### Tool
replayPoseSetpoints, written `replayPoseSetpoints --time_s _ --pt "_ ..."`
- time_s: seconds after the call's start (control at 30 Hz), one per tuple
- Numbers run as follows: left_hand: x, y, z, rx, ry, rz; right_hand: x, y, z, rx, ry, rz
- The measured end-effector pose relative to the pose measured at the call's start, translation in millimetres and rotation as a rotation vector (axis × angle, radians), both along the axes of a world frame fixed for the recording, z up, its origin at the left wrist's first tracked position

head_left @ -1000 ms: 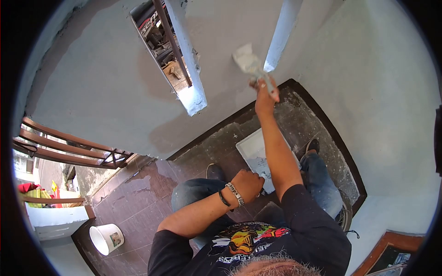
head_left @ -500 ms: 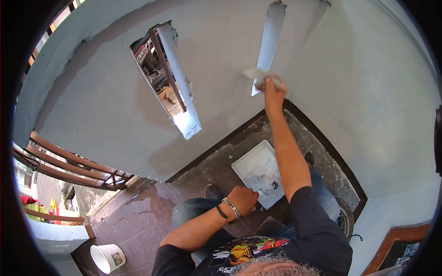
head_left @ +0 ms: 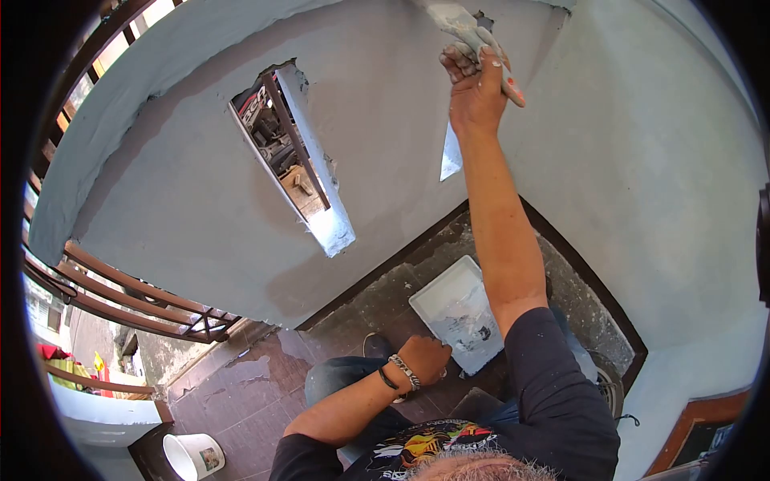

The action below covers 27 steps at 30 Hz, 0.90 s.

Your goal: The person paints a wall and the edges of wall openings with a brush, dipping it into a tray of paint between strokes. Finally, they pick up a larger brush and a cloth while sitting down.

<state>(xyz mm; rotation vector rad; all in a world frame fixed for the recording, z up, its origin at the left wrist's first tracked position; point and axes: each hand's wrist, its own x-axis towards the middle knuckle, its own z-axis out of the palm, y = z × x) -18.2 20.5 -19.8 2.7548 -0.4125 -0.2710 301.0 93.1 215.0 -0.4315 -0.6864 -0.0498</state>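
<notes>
My right hand [head_left: 477, 86] is raised against the grey wall [head_left: 385, 104], fingers wrapped round the handle of a broad putty knife [head_left: 457, 20] smeared with pale plaster. Its blade points up and left, near the top of the right wall slot [head_left: 451, 152], which my hand and forearm partly hide. Low in front of my body, my left hand [head_left: 423, 360] is closed beside the white tray [head_left: 459, 309]; whether it holds anything is hidden. Grey-white paste lies in the tray on the floor.
A second slot [head_left: 325, 220] opens through the wall at the left. Brown metal railings [head_left: 136, 290] stand at the left side. On the tiled floor at the lower left is a white bucket [head_left: 193, 456]. A coiled item [head_left: 611, 391] lies by the right wall.
My right hand has moved up along the wall with the putty knife, away from the lower end of the right slot. My left hand has barely moved. The view has shifted slightly.
</notes>
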Motion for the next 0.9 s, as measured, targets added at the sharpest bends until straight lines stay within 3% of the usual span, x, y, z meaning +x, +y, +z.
replayPoseSetpoints --time_s 0.27,0.4,0.5,0.7,0.83,0.9 --pt "-4 1 7 0.002 0.008 -0.003 -15 1 -70 -0.188 0.157 -0.01" --pt "1 0 19 0.035 0.153 -0.018 -11 -2 -28 0.013 0.071 0.036" --pt "4 1 20 0.046 0.135 -0.018 -12 14 2 -0.053 -0.007 -0.005" --pt "-1 2 12 0.012 0.039 -0.012 -3 -2 -46 -0.101 0.059 0.057" --pt "-2 1 6 0.009 0.039 -0.008 15 -3 -1 0.08 0.082 0.021" --pt "0 0 7 0.014 0.045 -0.005 19 -1 -5 0.029 0.167 0.021"
